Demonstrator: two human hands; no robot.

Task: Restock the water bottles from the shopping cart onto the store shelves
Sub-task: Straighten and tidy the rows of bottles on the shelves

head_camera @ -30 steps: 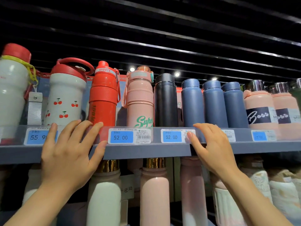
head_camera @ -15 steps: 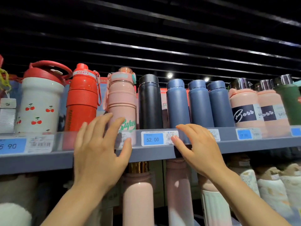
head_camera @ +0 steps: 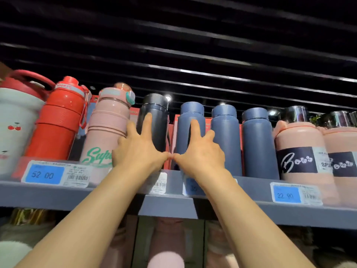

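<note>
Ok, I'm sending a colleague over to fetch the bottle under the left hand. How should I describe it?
On the upper shelf, look right of the pink bottle. The black bottle stands there, under the left hand. It is the only black one; its right-hand neighbours are blue.

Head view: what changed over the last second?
Both hands left the shelf edge and went up onto the bottles. The left hand now lies with straight fingers on the black bottle, the right hand on the nearest blue bottle, thumbs meeting between them. Neither is gripped or lifted. The bottle row and price tags keep their order.
</note>
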